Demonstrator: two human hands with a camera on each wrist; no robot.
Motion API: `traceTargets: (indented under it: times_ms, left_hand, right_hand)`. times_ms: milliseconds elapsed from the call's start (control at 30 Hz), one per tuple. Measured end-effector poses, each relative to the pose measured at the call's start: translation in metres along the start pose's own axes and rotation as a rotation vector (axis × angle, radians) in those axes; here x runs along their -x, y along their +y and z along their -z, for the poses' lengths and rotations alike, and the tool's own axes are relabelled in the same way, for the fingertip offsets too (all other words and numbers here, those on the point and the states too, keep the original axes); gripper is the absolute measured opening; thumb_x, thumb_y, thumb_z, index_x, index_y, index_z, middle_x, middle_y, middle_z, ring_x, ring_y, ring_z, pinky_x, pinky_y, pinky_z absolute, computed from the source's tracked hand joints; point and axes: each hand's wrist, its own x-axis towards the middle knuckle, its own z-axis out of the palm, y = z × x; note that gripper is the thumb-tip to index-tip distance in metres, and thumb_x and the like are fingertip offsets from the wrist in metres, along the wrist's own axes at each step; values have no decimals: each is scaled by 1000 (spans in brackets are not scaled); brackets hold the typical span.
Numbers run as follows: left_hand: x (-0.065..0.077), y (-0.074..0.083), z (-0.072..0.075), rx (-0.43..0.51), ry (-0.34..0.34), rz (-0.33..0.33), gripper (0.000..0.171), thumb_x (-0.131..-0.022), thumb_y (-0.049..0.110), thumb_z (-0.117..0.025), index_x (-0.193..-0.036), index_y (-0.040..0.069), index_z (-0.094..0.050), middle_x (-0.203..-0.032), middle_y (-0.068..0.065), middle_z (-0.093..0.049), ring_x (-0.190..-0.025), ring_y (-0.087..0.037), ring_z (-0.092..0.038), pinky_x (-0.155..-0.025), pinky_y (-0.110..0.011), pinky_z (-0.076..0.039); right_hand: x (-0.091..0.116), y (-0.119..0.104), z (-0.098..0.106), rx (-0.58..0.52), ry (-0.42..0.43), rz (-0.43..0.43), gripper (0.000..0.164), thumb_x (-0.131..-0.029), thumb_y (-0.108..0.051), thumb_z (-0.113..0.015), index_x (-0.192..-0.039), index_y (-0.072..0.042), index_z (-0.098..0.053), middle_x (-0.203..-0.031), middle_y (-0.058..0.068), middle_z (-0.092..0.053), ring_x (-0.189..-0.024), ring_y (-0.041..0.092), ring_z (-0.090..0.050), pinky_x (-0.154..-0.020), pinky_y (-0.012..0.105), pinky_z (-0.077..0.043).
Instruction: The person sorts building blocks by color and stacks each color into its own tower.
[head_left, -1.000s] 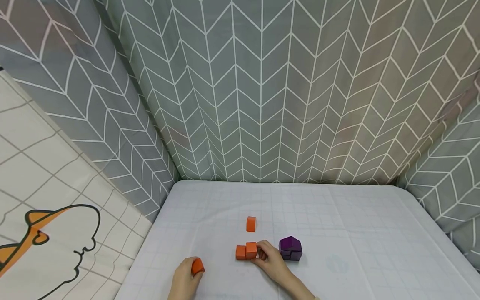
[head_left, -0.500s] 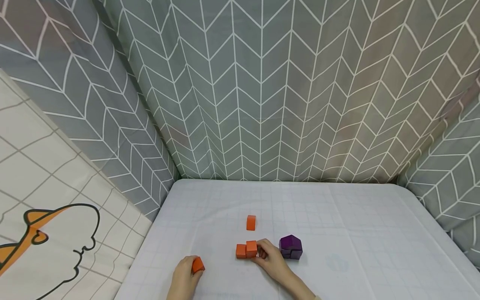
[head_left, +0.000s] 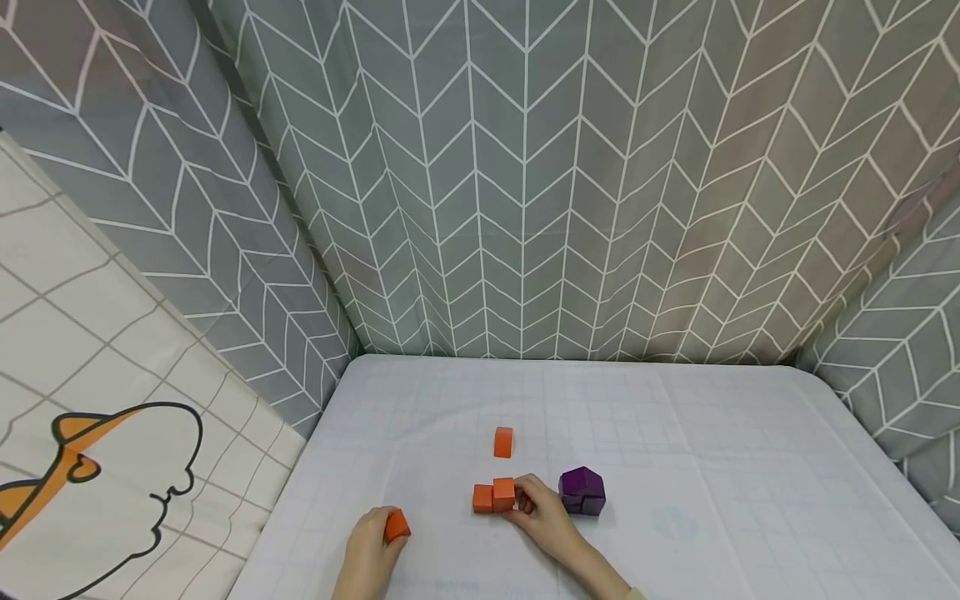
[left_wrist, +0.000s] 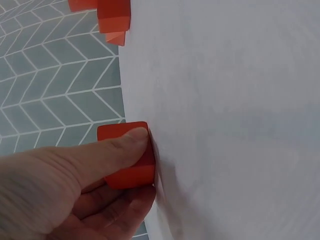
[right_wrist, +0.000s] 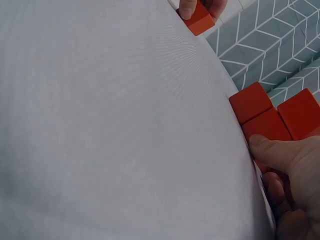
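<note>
My left hand [head_left: 367, 550] pinches an orange block [head_left: 397, 525] with sloped faces at the front left. In the left wrist view the thumb lies across that block [left_wrist: 132, 155], close to the white tabletop. Toward the table's middle, my right hand [head_left: 546, 521] grips a small group of orange blocks [head_left: 504, 494] from the right. The right wrist view shows two orange cubes [right_wrist: 251, 102] side by side and a third [right_wrist: 302, 112] on top. The thumb presses a lower cube; whether the cubes are joined is unclear. My right hand's other fingers are partly hidden.
Another orange block [head_left: 503, 442] lies behind the group. A dark purple, many-sided block form [head_left: 582, 490] with visible seams stands just right of my right hand. The white table [head_left: 712, 467] ends at a grey patterned curtain [head_left: 525, 208] behind.
</note>
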Motion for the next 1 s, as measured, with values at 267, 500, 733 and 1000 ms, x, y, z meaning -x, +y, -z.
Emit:
traceTargets:
  times_ms: [267,500,733,1000]
  left_hand:
    - [-6,0,7,-10,-81,-18,30,-64,2,-74,-89,-3,-59,-78,-6,-57,-71,-19,-52,-63,-34,-44]
    - [-19,3,19,-38,-53,-72,30,-62,1,-75,-87,-4,-59,-76,-6,-57,-69,-19,-52,-61,-32,-44]
    - [-41,15,45,-57,43,-112,32,-62,-1,-76,-89,-5,-60,-83,-12,-61,-79,-27,-58,-70,-39,-47]
    - [-60,34,68,-18,106,-155,34,-64,-2,-75,-94,-4,-59,-90,-14,-61,-85,-29,-57,-74,-40,-48]
  right_hand:
    - [0,0,2,23,-10,-17,29,-72,-11,-72,-98,-13,-58,-81,-7,-51,-64,12,-49,-55,19,-43]
    - [1,0,1,12,-23,-42,28,-72,-13,-72,-98,-14,-59,-82,-8,-51,-65,11,-49,-56,18,-43]
    - [1,0,1,13,-12,-33,27,-73,-15,-71,-97,-14,-59,-81,-7,-51,-64,12,-50,-55,19,-43]
    - [2,0,2,14,-39,-58,29,-74,-15,-71,-99,-14,-58,-82,-7,-51,-66,10,-49,-57,19,-43]
